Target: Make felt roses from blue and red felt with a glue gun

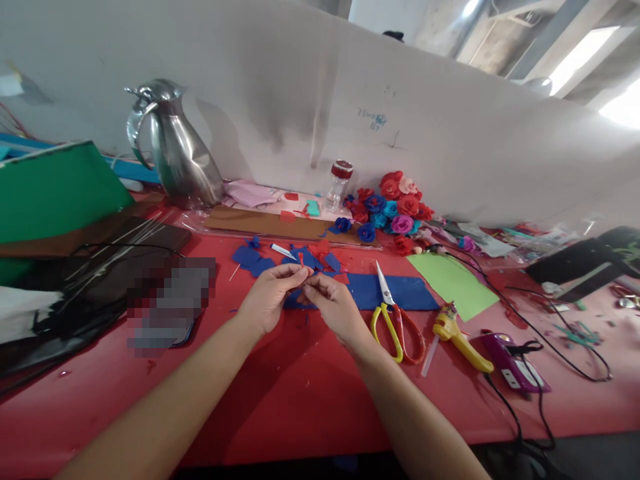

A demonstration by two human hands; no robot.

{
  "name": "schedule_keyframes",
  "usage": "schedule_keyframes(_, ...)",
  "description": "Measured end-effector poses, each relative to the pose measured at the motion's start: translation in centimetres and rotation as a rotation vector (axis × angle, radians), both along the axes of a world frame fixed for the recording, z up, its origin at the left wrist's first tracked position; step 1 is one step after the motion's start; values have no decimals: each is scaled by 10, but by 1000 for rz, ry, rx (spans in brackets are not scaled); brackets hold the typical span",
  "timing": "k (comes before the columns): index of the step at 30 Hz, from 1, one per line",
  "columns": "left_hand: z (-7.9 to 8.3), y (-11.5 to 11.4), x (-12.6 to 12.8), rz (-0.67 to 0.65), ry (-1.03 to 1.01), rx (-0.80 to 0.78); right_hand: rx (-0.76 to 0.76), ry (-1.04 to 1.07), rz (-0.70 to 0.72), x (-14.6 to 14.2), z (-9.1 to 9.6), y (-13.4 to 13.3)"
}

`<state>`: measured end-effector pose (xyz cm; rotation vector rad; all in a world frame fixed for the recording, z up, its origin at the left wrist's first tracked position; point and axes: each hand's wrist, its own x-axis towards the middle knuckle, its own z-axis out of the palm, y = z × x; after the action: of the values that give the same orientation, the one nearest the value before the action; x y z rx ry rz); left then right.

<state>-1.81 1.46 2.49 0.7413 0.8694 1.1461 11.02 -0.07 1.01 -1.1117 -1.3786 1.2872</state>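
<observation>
Here's the small red piece (pixel 301 259), pinched in the left hand's (pixel 270 293) fingertips above the table (pixel 300 407)! Right hand (pixel 333 303) close beside; whether it clamps too, I can't tell. Blue strip (pixel 364 291) beyond, scissors (pixel 385 292) across it, glue gun (pixel 463 343) right.

Upper left of the frame: a steel jug (pixel 183 157) with a curved handle, standing before a pale wall (pixel 280 73). Left edge: a green panel (pixel 55 193). Left of centre: a flat dark device (pixel 175 303), largely pixelated. Above centre: a clear jar (pixel 336 193) with a red lid, to the right of a crumpled pink cloth (pixel 253 194). Upper right of centre: blue handwriting (pixel 371 118) on the wall.
</observation>
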Motion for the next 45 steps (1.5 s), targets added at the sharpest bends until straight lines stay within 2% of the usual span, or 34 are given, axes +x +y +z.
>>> schedule_keyframes(8,-2,2,-2,25,41,8,5,8,-22,-1,0,-1)
schedule_keyframes(12,1,2,-3,45,60,15,54,47,-155,3,8,0)
schedule_keyframes(15,4,0,-3,-12,81,-9,52,136,-224,6,14,0)
schedule_keyframes(18,5,-3,-2,-87,102,-24,17,189,-195,7,17,0)
schedule_keyframes(22,5,-4,-1,-87,98,-45,4,185,-171,6,15,-1)
schedule_keyframes(29,2,-3,1,-83,123,1,1,194,-207,5,13,0)
schedule_keyframes(35,0,-5,3,-89,177,31,30,170,-322,6,13,-1)
schedule_keyframes(45,0,-5,4,-126,201,45,38,146,-315,6,12,1)
